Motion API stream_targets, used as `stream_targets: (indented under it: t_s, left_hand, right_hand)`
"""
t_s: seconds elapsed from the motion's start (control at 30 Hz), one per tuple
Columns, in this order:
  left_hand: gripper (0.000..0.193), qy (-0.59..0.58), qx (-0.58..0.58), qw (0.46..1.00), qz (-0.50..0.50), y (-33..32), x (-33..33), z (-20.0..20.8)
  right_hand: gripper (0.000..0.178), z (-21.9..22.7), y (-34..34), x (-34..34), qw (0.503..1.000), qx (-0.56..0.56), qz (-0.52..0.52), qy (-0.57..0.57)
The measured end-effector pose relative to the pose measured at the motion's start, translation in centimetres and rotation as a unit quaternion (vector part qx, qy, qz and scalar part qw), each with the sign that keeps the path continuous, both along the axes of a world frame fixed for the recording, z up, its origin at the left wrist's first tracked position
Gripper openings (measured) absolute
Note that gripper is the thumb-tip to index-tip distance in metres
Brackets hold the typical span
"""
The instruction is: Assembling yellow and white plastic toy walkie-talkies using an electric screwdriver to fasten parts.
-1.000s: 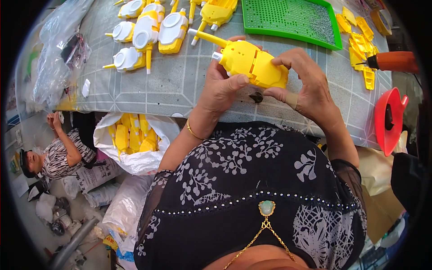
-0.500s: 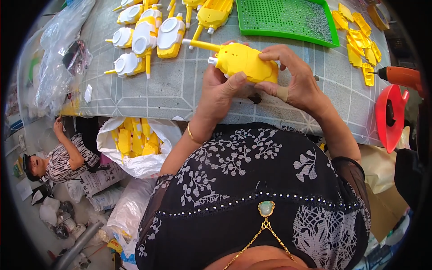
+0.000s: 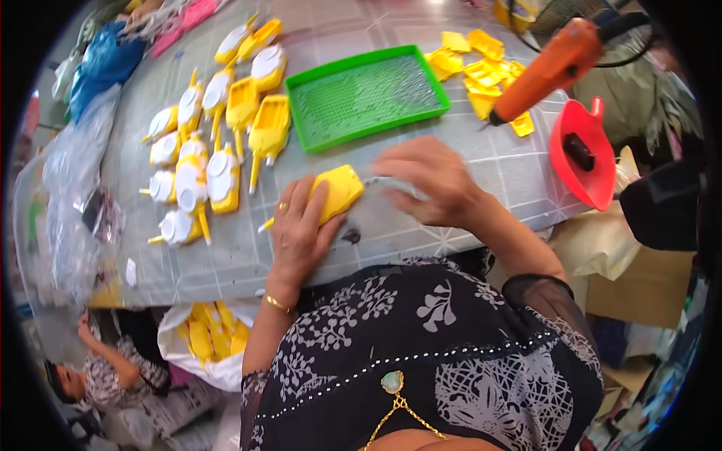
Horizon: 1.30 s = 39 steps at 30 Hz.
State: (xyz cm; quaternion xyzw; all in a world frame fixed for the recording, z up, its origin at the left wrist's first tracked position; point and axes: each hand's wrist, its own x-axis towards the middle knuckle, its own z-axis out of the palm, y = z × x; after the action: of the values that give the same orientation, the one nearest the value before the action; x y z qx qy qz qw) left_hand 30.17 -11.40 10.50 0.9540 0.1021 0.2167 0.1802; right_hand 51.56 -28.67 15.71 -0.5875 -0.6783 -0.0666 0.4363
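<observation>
Grey line-patterned table | green tray | yellow casing | yellow-and-white casings | small yellow parts | clear plastic

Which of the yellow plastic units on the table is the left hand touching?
The yellow unit in front of the green tray: the left hand covers part of it, while the other units lie grouped farther left, untouched.
</observation>
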Motion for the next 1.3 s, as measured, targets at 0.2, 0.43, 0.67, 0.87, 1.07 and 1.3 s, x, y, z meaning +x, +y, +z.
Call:
stream_targets:
  t_s: [0.2,0.43,0.67,0.87,1.07,1.3]
  left_hand:
    - [0.057,-0.034,0.016,0.999,0.013,-0.7,0.3,-0.6]
    - [0.053,-0.083,0.005,0.996,0.016,-0.2,0.6,-1.3]
    - [0.051,-0.079,0.022,0.996,0.029,-0.1,0.2,-1.1]
    - [0.052,-0.104,0.007,0.993,0.061,0.4,0.1,-1.2]
    - [0.052,-0.098,-0.005,0.993,0.064,0.5,0.4,-0.9]
    - [0.053,-0.096,-0.002,0.993,0.064,0.9,0.4,-1.6]
  right_hand:
    - [0.062,1.7,-6.8,4.8,0.910,0.210,-0.306,0.186]
    - [0.045,4.4,-0.4,8.4,0.890,0.090,-0.004,0.447]
    - [0.022,2.7,5.5,7.7,0.866,0.124,0.001,0.485]
    - [0.022,1.9,9.8,5.7,0.878,0.058,-0.033,0.473]
    - [0.017,-1.2,12.1,7.4,0.859,0.127,0.029,0.495]
    - [0.017,-1.6,12.2,7.3,0.875,0.106,0.050,0.471]
